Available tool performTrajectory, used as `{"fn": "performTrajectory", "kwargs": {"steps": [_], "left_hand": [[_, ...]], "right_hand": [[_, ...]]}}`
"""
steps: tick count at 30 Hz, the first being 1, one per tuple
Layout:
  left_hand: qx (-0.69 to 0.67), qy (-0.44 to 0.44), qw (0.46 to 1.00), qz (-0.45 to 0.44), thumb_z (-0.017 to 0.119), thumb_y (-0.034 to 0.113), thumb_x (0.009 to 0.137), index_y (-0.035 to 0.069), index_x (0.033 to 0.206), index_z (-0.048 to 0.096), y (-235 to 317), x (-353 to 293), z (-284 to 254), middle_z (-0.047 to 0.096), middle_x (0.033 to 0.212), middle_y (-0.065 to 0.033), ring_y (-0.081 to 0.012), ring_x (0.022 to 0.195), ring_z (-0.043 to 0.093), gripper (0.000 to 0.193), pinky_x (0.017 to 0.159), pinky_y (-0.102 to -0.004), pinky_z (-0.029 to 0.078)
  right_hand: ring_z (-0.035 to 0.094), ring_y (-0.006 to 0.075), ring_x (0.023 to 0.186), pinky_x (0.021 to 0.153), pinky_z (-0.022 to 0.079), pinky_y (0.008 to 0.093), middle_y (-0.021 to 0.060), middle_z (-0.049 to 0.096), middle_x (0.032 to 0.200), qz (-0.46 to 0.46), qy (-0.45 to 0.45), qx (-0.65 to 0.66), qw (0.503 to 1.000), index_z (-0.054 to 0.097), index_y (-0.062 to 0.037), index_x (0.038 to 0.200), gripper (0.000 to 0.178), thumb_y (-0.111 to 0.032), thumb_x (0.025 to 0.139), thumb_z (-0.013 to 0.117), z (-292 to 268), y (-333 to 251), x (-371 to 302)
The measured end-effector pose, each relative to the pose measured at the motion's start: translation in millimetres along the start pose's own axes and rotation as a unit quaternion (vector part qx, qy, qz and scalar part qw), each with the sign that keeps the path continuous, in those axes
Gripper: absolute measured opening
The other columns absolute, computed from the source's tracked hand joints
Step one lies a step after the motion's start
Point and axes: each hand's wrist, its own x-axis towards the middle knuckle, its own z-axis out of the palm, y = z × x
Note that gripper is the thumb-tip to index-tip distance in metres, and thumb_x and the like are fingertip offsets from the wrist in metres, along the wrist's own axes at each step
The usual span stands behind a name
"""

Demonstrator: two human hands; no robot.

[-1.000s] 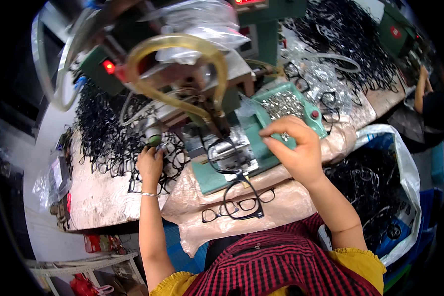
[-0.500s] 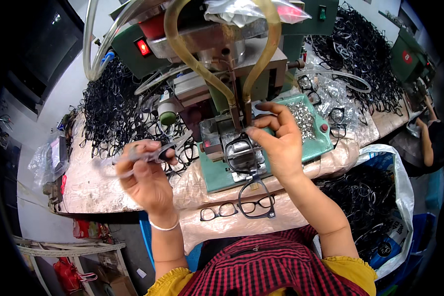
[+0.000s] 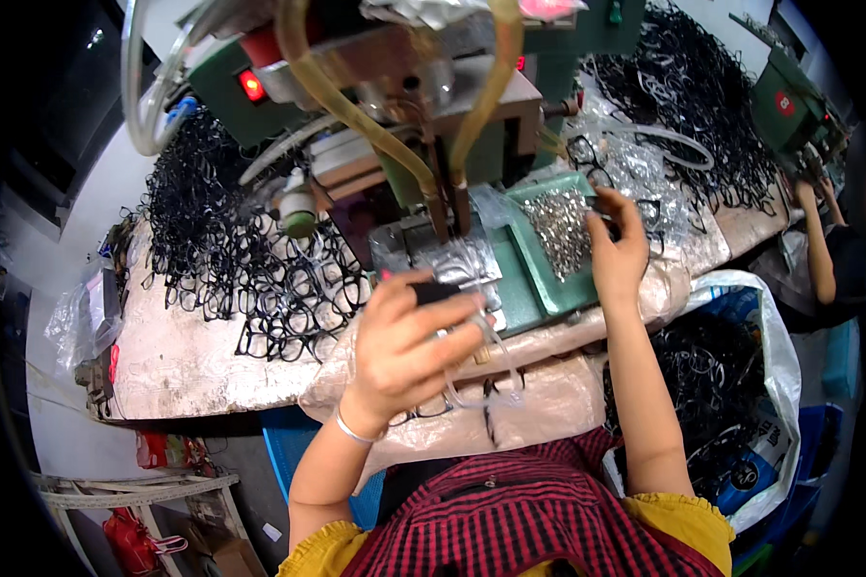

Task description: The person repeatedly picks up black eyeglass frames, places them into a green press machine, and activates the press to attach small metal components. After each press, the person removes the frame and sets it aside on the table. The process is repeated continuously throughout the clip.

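My left hand [image 3: 409,346] is closed on a clear glasses frame [image 3: 513,377], held in front of the press machine [image 3: 515,106]. A black piece [image 3: 435,292] shows at its fingers; I cannot tell whether it is a finger cover. Dark glasses frames [image 3: 428,408] lie on the cloth below, partly hidden behind that hand. My right hand [image 3: 620,248] is at the right side of a green tray of small shiny metal parts [image 3: 556,231]. Its thumb and forefinger are curled close together at the parts; whatever lies between them is too small to make out.
Heaps of dark glasses frames [image 3: 197,207] cover the bench on the left and the far right [image 3: 688,106]. Yellowish hoses [image 3: 375,130] hang before the machine. A white sack [image 3: 784,385] of frames stands at my right. Another person's arm [image 3: 818,245] is at far right.
My left hand has come right, in front of the machine, with the clear frame. My right hand has moved from the machine head to the parts tray. The dark frame at the machine has shifted down.
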Motion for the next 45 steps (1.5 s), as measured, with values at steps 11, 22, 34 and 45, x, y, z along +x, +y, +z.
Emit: {"fn": "performTrajectory", "kwargs": {"steps": [11,22,34,45], "left_hand": [[0.002,0.003,0.997,-0.072,0.076,0.007,0.076,0.007,0.091,0.071,21.6,8.1,-15.5,0.075,0.091,-0.0104,-0.0226,0.079,0.071,0.016,0.08,-0.0388,0.055],[-0.053,0.045,0.996,-0.051,0.075,0.007,0.077,0.007,0.093,0.073,15.7,7.2,-13.5,0.074,0.095,-0.0104,-0.0257,0.08,0.069,0.016,0.084,-0.0417,0.055],[-0.064,0.029,0.992,-0.104,0.078,0.011,0.075,0.01,0.089,0.071,14.8,0.3,-23.2,0.075,0.099,-0.0061,-0.0217,0.081,0.07,0.016,0.072,-0.0316,0.051],[-0.283,0.373,0.854,-0.228,0.061,0.017,0.097,0.006,0.103,0.063,7.6,-16.3,-45.1,0.062,0.098,-0.0134,-0.021,0.087,0.062,0.012,0.068,-0.0303,0.054]], "right_hand": [[0.057,0.0265,0.094,0.073,0.045,0.0414,0.0048,0.06,0.085,-0.264,-0.232,-0.354,0.867,0.07,-0.0105,0.071,0.003,-0.009,0.07,0.067,71.5,-11.1,-32.8],[0.063,0.0256,0.08,0.076,0.049,0.0356,0.0082,0.067,0.087,-0.142,0.087,-0.102,0.981,0.067,-0.003,0.089,0.012,-0.001,0.078,0.071,11.3,7.0,-59.2],[0.064,0.0194,0.088,0.083,0.049,0.03,0.0088,0.069,0.092,-0.046,0.025,-0.094,0.994,0.07,-0.0008,0.098,0.012,-0.002,0.087,0.065,-23.9,2.6,-51.1],[0.064,0.0264,0.091,0.085,0.049,0.0346,0.0121,0.069,0.086,-0.123,-0.145,0.141,0.972,0.072,-0.0012,0.09,0.013,0.001,0.077,0.069,61.6,-90.9,-33.4]]}}
